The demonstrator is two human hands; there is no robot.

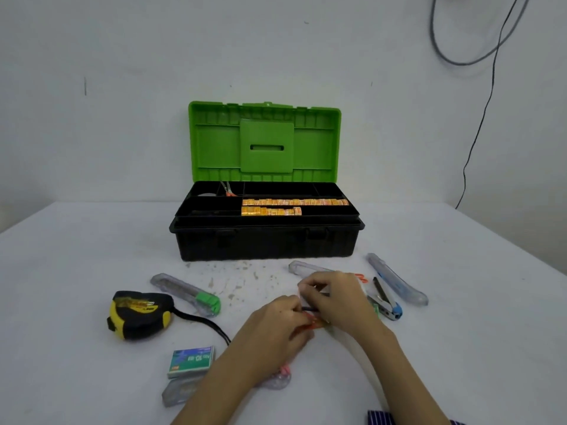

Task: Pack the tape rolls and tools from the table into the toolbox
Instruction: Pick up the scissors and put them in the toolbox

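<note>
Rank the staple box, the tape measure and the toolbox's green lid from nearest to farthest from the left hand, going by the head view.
From the left hand:
1. Staple box, just to its lower left.
2. Tape measure, farther left on the table.
3. Green lid, upright at the back, against the wall.

toolbox lid (265, 139): bright green
toolbox base (267, 243): black
tape rolls (294, 203): orange-yellow, in two rows
scissors (228, 190): orange handles
tape measure (139, 312): black and yellow
cutter on the left (187, 294): clear grey, green end
cutter on the right (397, 279): clear, blue slider
stapler (385, 300): black, silver and blue
staple box (190, 361): teal, white print
table (92, 240): white, brown specks
sleeve (380, 418): dark blue, white stripes
</note>
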